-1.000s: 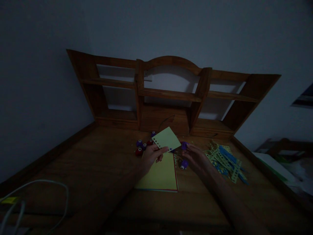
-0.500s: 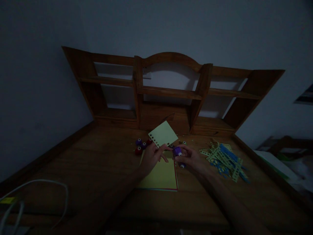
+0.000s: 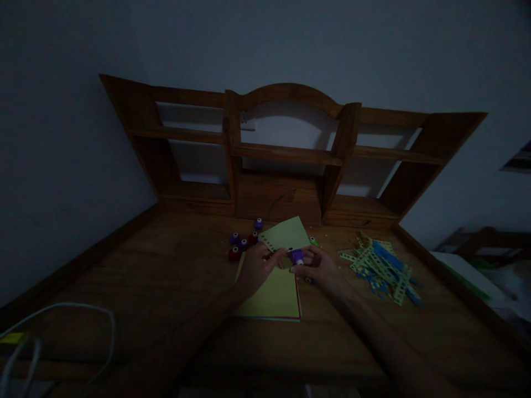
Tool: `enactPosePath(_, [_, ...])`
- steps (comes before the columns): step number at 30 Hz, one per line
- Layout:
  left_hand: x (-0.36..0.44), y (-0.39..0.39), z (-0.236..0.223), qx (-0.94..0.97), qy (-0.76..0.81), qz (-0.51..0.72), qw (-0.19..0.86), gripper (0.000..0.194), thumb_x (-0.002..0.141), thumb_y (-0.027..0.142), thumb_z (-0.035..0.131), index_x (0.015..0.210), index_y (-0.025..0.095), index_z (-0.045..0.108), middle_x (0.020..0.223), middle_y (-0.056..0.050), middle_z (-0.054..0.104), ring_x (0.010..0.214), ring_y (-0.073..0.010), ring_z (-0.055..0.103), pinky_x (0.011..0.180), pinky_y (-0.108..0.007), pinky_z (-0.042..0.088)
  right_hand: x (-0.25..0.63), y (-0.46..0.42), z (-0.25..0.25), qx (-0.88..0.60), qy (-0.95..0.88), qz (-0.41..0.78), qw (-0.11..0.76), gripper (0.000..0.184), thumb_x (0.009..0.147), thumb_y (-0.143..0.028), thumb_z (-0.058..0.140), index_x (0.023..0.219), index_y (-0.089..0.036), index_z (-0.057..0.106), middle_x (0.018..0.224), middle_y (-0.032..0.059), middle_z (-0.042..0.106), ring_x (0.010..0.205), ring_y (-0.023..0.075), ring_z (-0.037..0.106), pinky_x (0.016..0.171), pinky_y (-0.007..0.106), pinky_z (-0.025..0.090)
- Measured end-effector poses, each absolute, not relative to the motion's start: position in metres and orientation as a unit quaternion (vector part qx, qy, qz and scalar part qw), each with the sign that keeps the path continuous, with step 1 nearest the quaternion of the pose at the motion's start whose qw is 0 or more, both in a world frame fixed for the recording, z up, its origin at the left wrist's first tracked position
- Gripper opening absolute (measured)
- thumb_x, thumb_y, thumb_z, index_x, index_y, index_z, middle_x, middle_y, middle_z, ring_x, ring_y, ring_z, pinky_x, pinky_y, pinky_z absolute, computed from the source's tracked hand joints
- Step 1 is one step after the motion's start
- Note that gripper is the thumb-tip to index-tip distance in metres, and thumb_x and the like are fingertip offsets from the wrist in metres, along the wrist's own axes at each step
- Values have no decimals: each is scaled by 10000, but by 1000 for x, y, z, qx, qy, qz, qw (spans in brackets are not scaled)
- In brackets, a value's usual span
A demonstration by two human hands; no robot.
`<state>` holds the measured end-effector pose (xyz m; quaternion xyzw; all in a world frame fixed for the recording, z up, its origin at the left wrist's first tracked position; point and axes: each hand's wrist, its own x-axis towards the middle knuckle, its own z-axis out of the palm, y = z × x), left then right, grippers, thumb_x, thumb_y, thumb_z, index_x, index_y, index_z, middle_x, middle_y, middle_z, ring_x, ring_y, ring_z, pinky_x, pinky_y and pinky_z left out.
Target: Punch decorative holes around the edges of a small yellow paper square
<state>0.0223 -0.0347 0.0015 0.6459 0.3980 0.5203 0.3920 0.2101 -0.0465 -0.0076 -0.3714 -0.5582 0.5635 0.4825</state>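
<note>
My left hand pinches a small pale-yellow paper sheet by its near edge. A row of punched holes runs along the sheet's left side. In my right hand is a purple craft punch, its small round end towards me. The punch meets the near right edge of the sheet; whether the edge sits in its slot I cannot tell. Under both hands lies a stack of paper, yellow on top with a red edge below.
Several purple and red punches stand left of the sheet. A green one is behind my right hand. Yellow and blue punched strips lie heaped at the right. A wooden shelf unit rises at the back. A white cable loops at the lower left.
The small sheet has shifted right and slightly down, with its near right edge now at the punch. The punch has turned a little. A purple punch behind the sheet has come into view.
</note>
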Motion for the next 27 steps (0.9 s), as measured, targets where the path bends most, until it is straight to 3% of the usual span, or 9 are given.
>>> enactPosePath(5, [24, -37, 5, 650, 405, 508, 394, 197, 764, 348, 656, 672, 176, 634, 540, 1, 624, 480, -144, 574, 449, -217, 409, 210, -48, -4, -379, -558, 564, 476, 454, 580, -231, 838, 973, -218, 611, 942, 28, 697, 830, 183, 665, 737, 294, 516])
enactPosePath(11, [26, -37, 6, 634, 382, 524, 421, 182, 725, 361, 690, 760, 182, 677, 612, -17, 668, 499, -161, 587, 449, -234, 425, 210, -47, -4, -374, -561, 567, 473, 481, 584, -238, 830, 1010, -217, 609, 939, 24, 700, 799, 171, 667, 714, 284, 518])
enactPosePath(16, [26, -37, 6, 662, 395, 508, 384, 214, 736, 350, 685, 594, 193, 655, 496, 2, 612, 475, -157, 562, 474, -244, 425, 213, -46, -6, -380, -567, 560, 470, 457, 594, -242, 824, 1002, -224, 619, 955, 33, 696, 804, 176, 662, 691, 280, 510])
enactPosePath(27, [21, -35, 1, 699, 406, 488, 329, 382, 820, 363, 594, 482, 186, 604, 446, -10, 558, 557, -170, 581, 514, -232, 400, 214, -46, -6, -391, -570, 531, 490, 344, 605, -261, 821, 882, -205, 626, 775, -15, 674, 678, 131, 622, 613, 234, 458])
